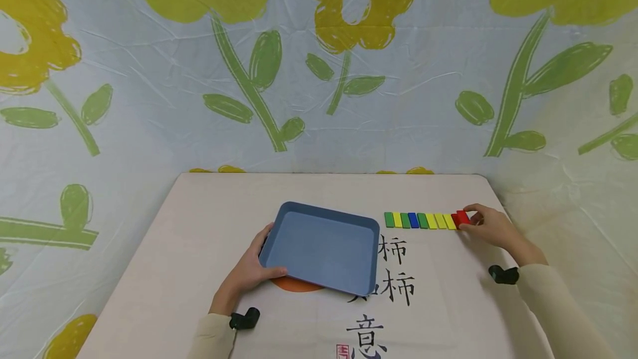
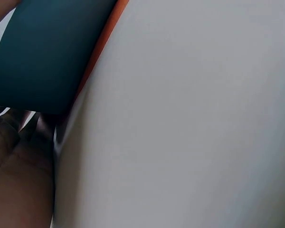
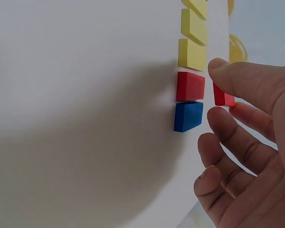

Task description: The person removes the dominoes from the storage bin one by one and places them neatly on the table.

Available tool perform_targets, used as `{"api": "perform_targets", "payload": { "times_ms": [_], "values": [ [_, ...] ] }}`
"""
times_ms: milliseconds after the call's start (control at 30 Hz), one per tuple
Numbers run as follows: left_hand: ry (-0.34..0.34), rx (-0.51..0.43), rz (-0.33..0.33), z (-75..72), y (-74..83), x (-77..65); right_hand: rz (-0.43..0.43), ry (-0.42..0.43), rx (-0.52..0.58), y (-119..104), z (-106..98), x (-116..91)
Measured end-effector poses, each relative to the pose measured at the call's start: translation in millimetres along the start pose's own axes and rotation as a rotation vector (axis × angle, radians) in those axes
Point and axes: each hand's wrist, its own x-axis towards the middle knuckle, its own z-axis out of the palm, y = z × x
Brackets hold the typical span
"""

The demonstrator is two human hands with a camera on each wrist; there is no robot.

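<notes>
My left hand grips the left side of a blue-grey rectangular tray, thumb along its near rim and fingers beneath. In the left wrist view the dark outer side of the tray shows beside the palm. To the right, my right hand pinches a small red block between thumb and fingers. It is held just off the right end of a row of coloured blocks. At that end, the right wrist view shows another red block and a blue block on the table.
The pale table carries black brush characters and an orange print partly covered by the tray. Behind stands a flower-patterned cloth wall. Each wrist wears a small black device, such as the right one.
</notes>
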Motion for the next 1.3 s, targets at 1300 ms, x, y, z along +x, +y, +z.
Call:
{"api": "perform_targets", "payload": {
  "times_ms": [1300],
  "values": [
    [0.004,0.023,-0.011,-0.4,-2.5,1.8,0.060,-0.148,0.003,54,-11,11]
  ]
}}
